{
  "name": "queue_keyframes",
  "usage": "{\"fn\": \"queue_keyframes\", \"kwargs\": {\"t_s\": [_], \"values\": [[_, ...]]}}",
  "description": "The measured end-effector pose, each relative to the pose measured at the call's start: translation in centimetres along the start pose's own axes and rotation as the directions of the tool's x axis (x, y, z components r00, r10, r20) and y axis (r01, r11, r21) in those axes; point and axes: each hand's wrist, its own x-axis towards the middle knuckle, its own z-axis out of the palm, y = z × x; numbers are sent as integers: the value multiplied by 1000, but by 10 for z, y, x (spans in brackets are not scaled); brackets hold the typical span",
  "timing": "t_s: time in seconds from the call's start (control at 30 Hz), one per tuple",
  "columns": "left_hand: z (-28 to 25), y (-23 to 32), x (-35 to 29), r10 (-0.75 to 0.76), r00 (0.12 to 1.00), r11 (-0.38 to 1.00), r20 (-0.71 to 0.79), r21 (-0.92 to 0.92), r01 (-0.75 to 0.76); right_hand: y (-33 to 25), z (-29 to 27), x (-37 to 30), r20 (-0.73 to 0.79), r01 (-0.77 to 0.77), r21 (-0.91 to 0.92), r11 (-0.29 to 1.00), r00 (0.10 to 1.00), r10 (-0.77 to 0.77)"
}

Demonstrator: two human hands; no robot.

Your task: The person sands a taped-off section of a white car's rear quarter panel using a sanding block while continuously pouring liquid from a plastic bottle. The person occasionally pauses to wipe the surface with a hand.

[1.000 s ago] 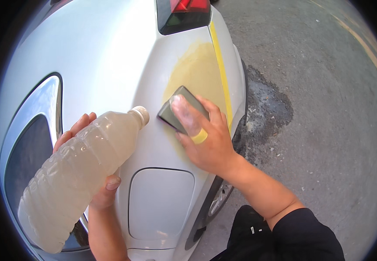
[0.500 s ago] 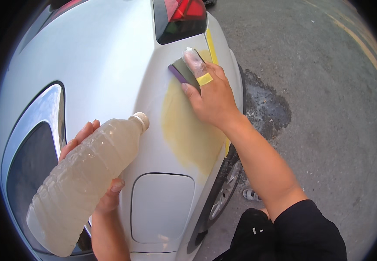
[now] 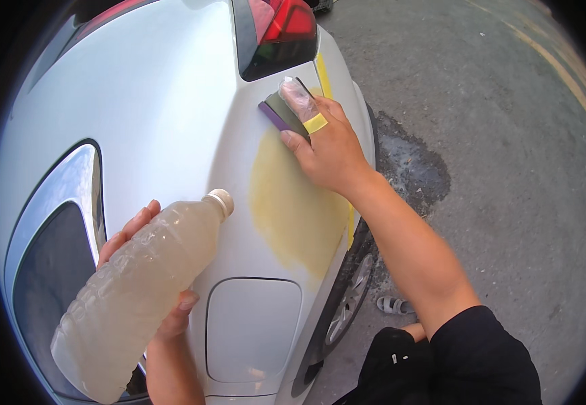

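Observation:
My left hand (image 3: pixel 174 320) grips a clear plastic bottle (image 3: pixel 141 290) of cloudy liquid, tilted with its pale cap toward the car's rear. The bottle hides most of that palm. My right hand (image 3: pixel 333 145) is closed on a sanding block (image 3: pixel 285 111), grey-green with a purple edge, resting on the white car's rear panel. Clear plastic held by yellow tape (image 3: pixel 315 123) wraps one finger. Under and behind this hand spreads a dull yellowish patch (image 3: pixel 293 209) on the paint. The block sits at the patch's far end, just below the red tail light (image 3: pixel 291 27).
A closed fuel flap (image 3: pixel 253 331) lies nearer me than the patch. Yellow masking tape (image 3: pixel 324 75) runs along the panel seam. Right of the car are a rear wheel (image 3: pixel 348 300), a wet spot (image 3: pixel 414 165) on grey pavement, and a sandalled foot (image 3: pixel 394 305).
The car sits slightly lower in the picture. My right hand and the block have slid a little closer to the tail light. The bottle remains in my left hand.

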Motion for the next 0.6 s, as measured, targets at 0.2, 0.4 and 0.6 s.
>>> {"fn": "queue_keyframes", "kwargs": {"t_s": [0.2, 0.4, 0.6], "values": [[-1, -8, -7, 64, 998, 998, 13, 1, -64, -30, -7, -68, 80, 344, -48, 938, 937, -340], [-4, -1, -6, 76, 996, 997, 44, 6, -77, -2, -7, 4, -21, 168, -12, 986, 986, -168], [2, -3, -11, 50, 999, 998, 4, 48, -50, -31, -10, -72, 75, 305, -47, 951, 951, -301]]}}
